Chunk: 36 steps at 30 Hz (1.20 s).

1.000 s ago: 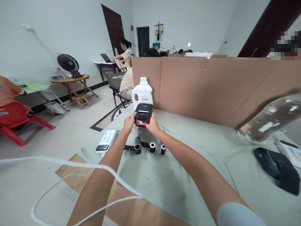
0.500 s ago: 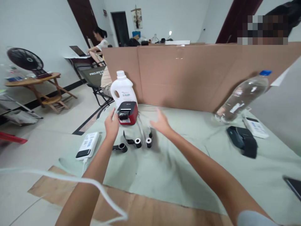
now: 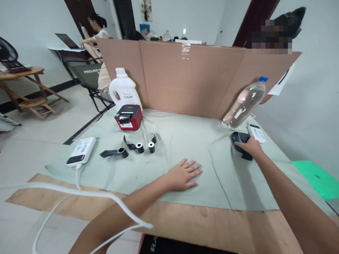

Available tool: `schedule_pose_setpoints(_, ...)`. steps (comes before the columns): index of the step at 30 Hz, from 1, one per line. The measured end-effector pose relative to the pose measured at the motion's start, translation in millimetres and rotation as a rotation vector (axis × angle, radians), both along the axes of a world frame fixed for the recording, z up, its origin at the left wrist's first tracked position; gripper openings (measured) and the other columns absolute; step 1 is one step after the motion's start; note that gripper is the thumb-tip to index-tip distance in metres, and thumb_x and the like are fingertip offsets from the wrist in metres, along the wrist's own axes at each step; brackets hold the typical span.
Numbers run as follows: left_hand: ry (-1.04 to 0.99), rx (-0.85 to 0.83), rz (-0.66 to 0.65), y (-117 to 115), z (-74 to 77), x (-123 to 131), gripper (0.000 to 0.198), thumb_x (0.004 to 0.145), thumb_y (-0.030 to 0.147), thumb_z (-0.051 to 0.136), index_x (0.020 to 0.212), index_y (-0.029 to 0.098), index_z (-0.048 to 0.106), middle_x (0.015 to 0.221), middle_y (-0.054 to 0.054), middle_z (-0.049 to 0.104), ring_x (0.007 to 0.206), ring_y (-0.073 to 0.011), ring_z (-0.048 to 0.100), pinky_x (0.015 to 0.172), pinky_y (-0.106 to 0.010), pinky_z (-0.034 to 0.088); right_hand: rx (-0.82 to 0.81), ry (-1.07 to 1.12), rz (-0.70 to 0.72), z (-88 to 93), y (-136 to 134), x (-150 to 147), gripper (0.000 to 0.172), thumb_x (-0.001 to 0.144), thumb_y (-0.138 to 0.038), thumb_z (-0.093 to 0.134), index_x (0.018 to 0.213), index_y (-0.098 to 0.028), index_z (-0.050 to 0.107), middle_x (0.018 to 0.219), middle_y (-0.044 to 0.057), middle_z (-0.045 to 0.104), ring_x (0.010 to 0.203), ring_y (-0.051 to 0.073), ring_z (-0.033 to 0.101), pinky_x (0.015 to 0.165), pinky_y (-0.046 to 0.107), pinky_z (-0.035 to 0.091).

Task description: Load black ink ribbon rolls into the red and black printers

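Note:
My left hand [image 3: 183,174] lies flat and open on the pale green cloth [image 3: 174,148], fingers spread, holding nothing. My right hand [image 3: 251,147] reaches to the far right and rests on a black device [image 3: 239,140]; whether its fingers have closed round the device I cannot tell. A red and black label printer [image 3: 128,117] stands at the back left of the cloth, with a white jug [image 3: 123,91] behind it. In front of the printer lie three small black rolls [image 3: 140,147] with loose black tape.
A white power bank [image 3: 81,151] with a white cable lies at the left edge. A clear water bottle [image 3: 243,103] leans on the cardboard wall [image 3: 190,77], beside a white device [image 3: 256,133]. People sit beyond the wall; a folding chair and wooden table stand left.
Both hands left the printer. My left hand came back and lies flat mid-cloth. My right hand swung right onto the black device. The view turned right.

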<state>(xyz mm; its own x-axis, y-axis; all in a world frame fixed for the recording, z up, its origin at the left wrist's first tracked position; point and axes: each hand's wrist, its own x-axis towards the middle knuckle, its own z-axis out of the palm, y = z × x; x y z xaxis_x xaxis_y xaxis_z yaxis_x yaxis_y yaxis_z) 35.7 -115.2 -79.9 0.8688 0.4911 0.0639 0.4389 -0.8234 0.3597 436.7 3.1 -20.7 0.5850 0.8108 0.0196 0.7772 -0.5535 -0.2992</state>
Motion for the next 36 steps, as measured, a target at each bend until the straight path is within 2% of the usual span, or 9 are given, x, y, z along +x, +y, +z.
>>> schedule_pose_setpoints(4,0.001,0.008,0.0,-4,-2.2,-4,0.067,0.106,0.058,0.032,0.164,0.024,0.029,0.172,-0.005,0.025,0.162,-0.0269,0.015,0.13,-0.055,0.011,-0.055,-0.011,-0.032,12.9,7,-23,0.09,0.079,-0.049,0.077,0.148,-0.002,0.044,0.136,0.043,0.052,0.128,0.047,0.057,0.084,0.049,0.046)
schedule_pose_setpoints(7,-0.005,0.013,0.007,-4,-4.6,-3,0.066,0.106,0.058,0.033,0.164,0.026,0.029,0.171,-0.005,0.028,0.161,-0.0263,0.018,0.13,-0.054,0.012,-0.07,-0.004,0.055,20.8,4,-57,0.092,0.08,-0.052,0.076,0.152,-0.008,0.041,0.136,0.038,0.054,0.125,0.044,0.06,0.087,0.047,0.047)
schedule_pose_setpoints(13,-0.069,0.018,0.009,-4,-4.3,-3,0.062,0.105,0.054,0.041,0.16,0.026,0.039,0.168,-0.007,0.036,0.159,-0.0278,0.026,0.129,-0.054,0.016,-0.007,0.025,0.321,25.9,-4,-185,0.107,0.078,-0.056,0.074,0.164,-0.02,0.022,0.141,0.027,0.053,0.125,0.041,0.06,0.098,0.048,0.049)
schedule_pose_setpoints(17,-0.092,-0.009,0.004,-5,-3.2,-4,0.059,0.104,0.05,0.046,0.156,0.021,0.045,0.166,-0.009,0.04,0.156,-0.0294,0.031,0.128,-0.054,0.016,-0.071,0.059,0.321,25.2,-10,-265,0.107,0.079,-0.059,0.069,0.165,-0.019,0.02,0.14,0.029,0.049,0.116,0.043,0.065,0.097,0.051,0.05)
schedule_pose_setpoints(21,-0.119,-0.035,-0.031,-4,-2.2,-4,0.054,0.104,0.045,0.047,0.151,0.018,0.049,0.16,-0.011,0.049,0.153,-0.0285,0.037,0.128,-0.052,0.019,-0.123,0.033,0.321,15.0,-15,-310,0.109,0.08,-0.057,0.068,0.167,-0.019,0.015,0.139,0.029,0.046,0.118,0.045,0.063,0.098,0.054,0.048)
schedule_pose_setpoints(25,-0.183,0.011,-0.139,-5,2.0,-5,0.039,0.103,0.035,0.047,0.137,0.021,0.062,0.143,-0.009,0.066,0.139,-0.0269,0.055,0.123,-0.051,0.03,-0.127,-0.007,0.301,8.6,-17,-324,0.109,0.081,-0.055,0.07,0.167,-0.019,0.014,0.141,0.031,0.044,0.122,0.047,0.06,0.1,0.056,0.046)
schedule_pose_setpoints(29,-0.226,0.053,-0.103,-6,11.4,-14,0.028,0.098,0.03,0.049,0.104,0.022,0.074,0.107,-0.009,0.078,0.1,-0.0239,0.072,0.095,-0.04,0.051,-0.135,0.077,0.346,9.1,-16,-307,0.114,0.08,-0.069,0.067,0.168,-0.021,0.013,0.149,0.031,0.04,0.128,0.05,0.057,0.102,0.059,0.046)
schedule_pose_setpoints(32,-0.401,0.023,0.194,3,18.1,-27,0.027,0.096,0.031,0.049,0.097,0.022,0.074,0.095,-0.009,0.078,0.09,-0.0215,0.071,0.085,-0.034,0.052,-0.006,0.217,0.457,-2.4,-9,-275,0.099,0.09,-0.075,0.046,0.166,-0.017,0.022,0.151,0.028,0.046,0.138,0.047,0.05,0.112,0.06,0.04)
schedule_pose_setpoints(36,-0.696,-0.213,0.725,41,20.9,-40,0.025,0.096,0.029,0.05,0.101,0.02,0.073,0.096,-0.006,0.077,0.081,-0.0165,0.07,0.079,-0.029,0.054,0.283,0.419,0.599,-41.0,0,-238,0.078,0.098,-0.062,0.028,0.154,-0.011,0.047,0.154,0.02,0.053,0.146,0.033,0.048,0.124,0.048,0.032)
